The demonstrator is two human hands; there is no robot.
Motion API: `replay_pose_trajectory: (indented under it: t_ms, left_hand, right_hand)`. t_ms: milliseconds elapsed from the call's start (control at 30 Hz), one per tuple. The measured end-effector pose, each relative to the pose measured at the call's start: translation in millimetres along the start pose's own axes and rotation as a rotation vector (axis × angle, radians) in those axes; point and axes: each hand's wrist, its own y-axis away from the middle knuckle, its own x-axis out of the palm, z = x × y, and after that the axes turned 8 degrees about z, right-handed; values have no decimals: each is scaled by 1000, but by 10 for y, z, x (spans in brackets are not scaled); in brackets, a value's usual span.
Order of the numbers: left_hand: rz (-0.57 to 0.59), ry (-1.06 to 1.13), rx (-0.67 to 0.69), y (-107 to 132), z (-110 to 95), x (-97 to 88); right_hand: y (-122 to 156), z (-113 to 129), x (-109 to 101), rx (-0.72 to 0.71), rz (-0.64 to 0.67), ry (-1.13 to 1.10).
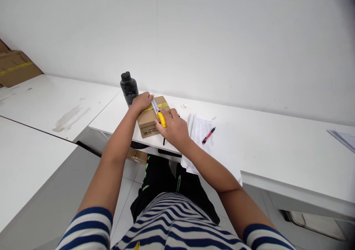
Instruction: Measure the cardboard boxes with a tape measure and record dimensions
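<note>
A small brown cardboard box point(148, 122) with yellow tape and dark printing on its front stands on the white table. Across its top lies the pulled-out blade point(155, 105) of a yellow tape measure point(161, 120). My right hand point(175, 129) is closed around the case, over the box's near right part. At the back left of the top, my left hand point(142, 101) is closed at the far end of the blade, its fingers curled and partly hidden. Just behind this hand a dark water bottle point(129, 87) stands upright.
Right of the box lie stacked papers point(199, 132) with a red and black pen point(209, 135) on top. The white table point(266, 143) runs along a white wall. Larger cartons point(19, 67) sit at far left, and a paper packet point(344, 137) lies at the right edge.
</note>
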Motion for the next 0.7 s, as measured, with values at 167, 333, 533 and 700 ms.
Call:
replay_pose_trajectory:
  t_ms: [167,333,533,700]
  left_hand:
    - [-68,52,-10,40,-4,15]
    - [-194,228,228,443,-197,-46]
    - [7,194,509,941,-398,15]
    - [-49,15,287,1014,-44,80]
  right_hand:
    - [40,10,13,34,53,-74]
    - [122,-109,109,3,55,-194]
    - [114,-438,107,-23,-153,-398]
    - [-22,-708,-13,66,-205,-567]
